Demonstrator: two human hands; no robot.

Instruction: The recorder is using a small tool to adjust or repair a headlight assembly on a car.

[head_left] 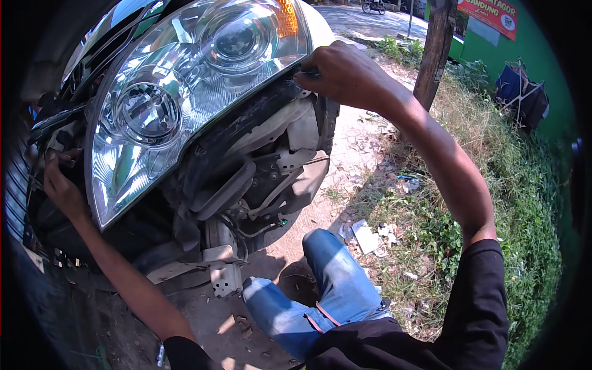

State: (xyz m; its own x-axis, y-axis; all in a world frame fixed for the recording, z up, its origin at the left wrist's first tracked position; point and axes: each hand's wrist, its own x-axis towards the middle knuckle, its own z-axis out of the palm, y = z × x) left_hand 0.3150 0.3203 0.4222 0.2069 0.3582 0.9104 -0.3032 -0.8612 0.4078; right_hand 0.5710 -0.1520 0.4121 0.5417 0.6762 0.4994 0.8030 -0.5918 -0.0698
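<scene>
A large clear car headlight [185,117] with two round lenses and an amber corner sits in the opened front end of a car. My right hand [345,75] is closed at its lower right corner, fingers curled over the edge. On the other side, my left hand [63,182] reaches into the dark gap beside the headlight's left edge. Its fingers are bent together, and what they hold is lost in shadow. Beneath the headlight, a dark trim strip [240,114] and exposed brackets [302,126] show.
A metal bumper mount [225,271] with holes juts out below, near my knees in jeans [342,265]. To the right are grass [444,203], white debris [365,237], a tree trunk [435,55] and a green wall [542,55] with dark bags [521,95]. A motorcycle [374,7] is on the road behind.
</scene>
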